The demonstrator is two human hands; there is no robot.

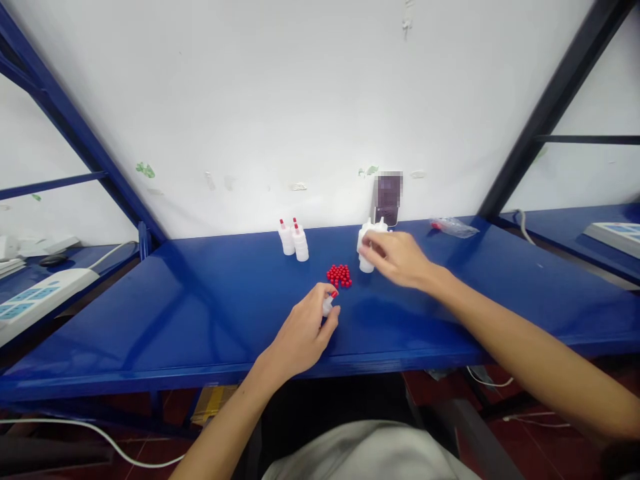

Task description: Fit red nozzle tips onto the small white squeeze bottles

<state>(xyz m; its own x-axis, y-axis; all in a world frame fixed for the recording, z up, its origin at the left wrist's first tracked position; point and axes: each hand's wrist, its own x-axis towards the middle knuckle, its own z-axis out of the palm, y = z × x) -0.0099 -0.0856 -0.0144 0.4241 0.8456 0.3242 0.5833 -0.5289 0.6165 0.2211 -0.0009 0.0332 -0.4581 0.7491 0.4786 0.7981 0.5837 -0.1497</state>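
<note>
My left hand (313,323) is closed round a small white bottle (327,305) with a red cap, near the table's front edge. Just behind it lies a pile of small red caps (339,275). My right hand (395,257) is at a group of white bottles (367,264) without red caps, its fingers bent in front of them; whether it grips one cannot be made out. Several white bottles with red tips (301,245) stand upright together at the back, left of the pile.
A phone (387,199) leans against the wall behind the right bottles. A clear plastic bag (455,227) with something red lies at the back right of the blue table (210,300). Power strips (40,297) sit on side surfaces.
</note>
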